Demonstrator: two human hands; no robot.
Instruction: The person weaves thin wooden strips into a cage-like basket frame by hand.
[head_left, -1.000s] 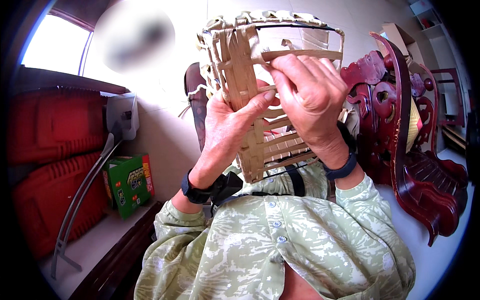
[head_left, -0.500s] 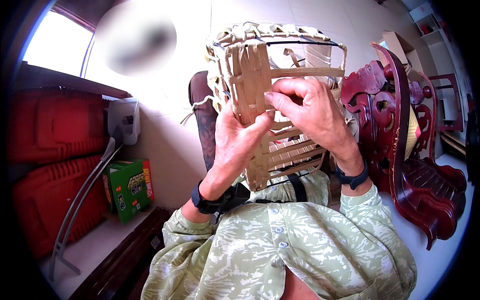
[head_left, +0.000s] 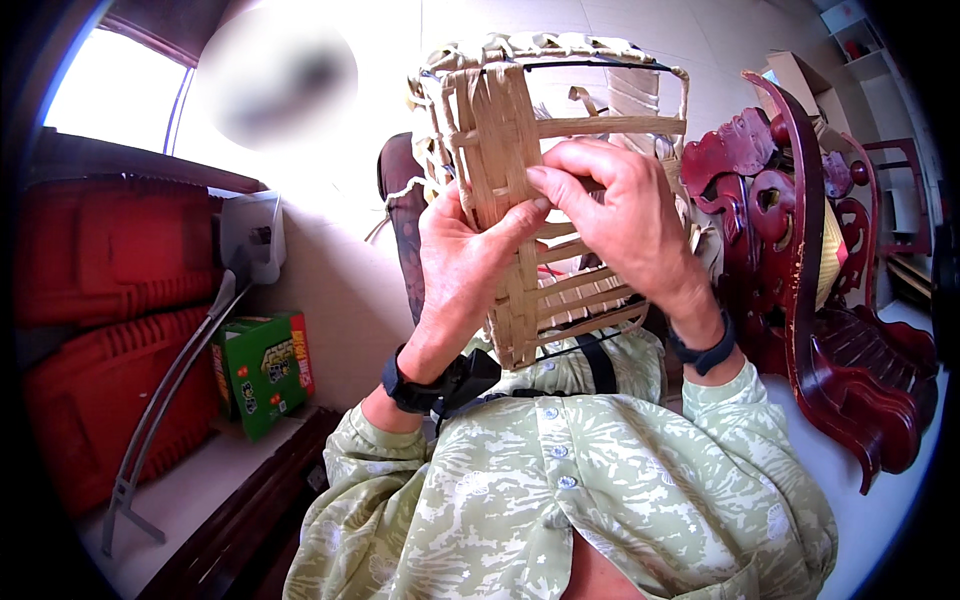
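A partly woven basket [head_left: 490, 115] of flat tan strips rests tilted over my lap. Its left panel is closely woven, while open slats run across to the right, with a wrapped rim at the far side. My left hand [head_left: 462, 250] grips the panel's left edge, thumb on top and fingers hidden beneath. My right hand [head_left: 625, 215] pinches at the panel's right edge, thumb and forefinger together near a crossing strip [head_left: 610, 126]. Both thumbs lie close to each other. Whether the right fingertips hold one separate strip is hard to see.
On the left stand red cases [head_left: 120, 250], a grey metal-legged stand [head_left: 150, 430] and a green box [head_left: 265, 370]. A carved dark-red wooden chair [head_left: 800, 250] stands close on the right. Cardboard boxes [head_left: 800, 90] lie behind it.
The basket has shifted slightly in view, its far end a little higher and leftward. Both hands keep nearly the same grip, the right still pinching at the panel's edge.
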